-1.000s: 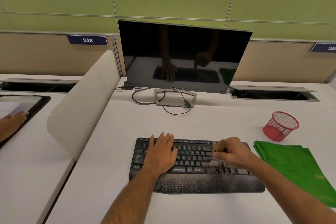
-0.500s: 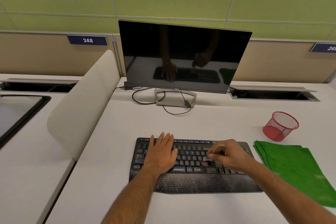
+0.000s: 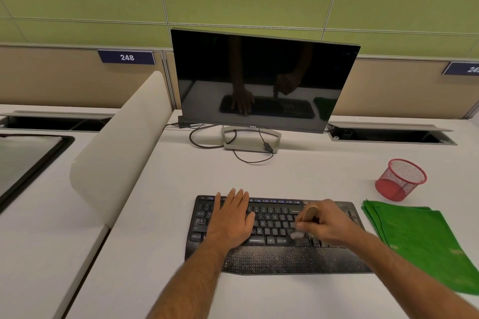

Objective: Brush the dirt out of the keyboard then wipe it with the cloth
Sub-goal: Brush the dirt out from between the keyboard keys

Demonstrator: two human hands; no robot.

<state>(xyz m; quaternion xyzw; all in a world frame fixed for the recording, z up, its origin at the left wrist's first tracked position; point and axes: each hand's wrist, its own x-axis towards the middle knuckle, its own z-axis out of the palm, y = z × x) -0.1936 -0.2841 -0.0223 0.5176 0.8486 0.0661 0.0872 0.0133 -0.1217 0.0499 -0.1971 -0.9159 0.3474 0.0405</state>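
Note:
A black keyboard (image 3: 274,256) lies on the white desk, its palm rest speckled with pale dirt. My left hand (image 3: 232,217) rests flat on the keyboard's left half, fingers straight. My right hand (image 3: 328,223) grips a small brush (image 3: 308,213) with a light wooden handle; its pale bristles touch the keys right of the middle, in the lower rows. A folded green cloth (image 3: 420,241) lies on the desk to the right of the keyboard, apart from both hands.
A dark monitor (image 3: 261,80) stands behind the keyboard with cables (image 3: 207,144) looping at its foot. A red mesh cup (image 3: 400,179) stands at the right, behind the cloth. A white curved divider (image 3: 116,147) borders the desk on the left.
My right hand has swept the brush leftward along the keys, from the right part toward the middle. My left hand has stayed put. Another person's hand at the far left has gone from view.

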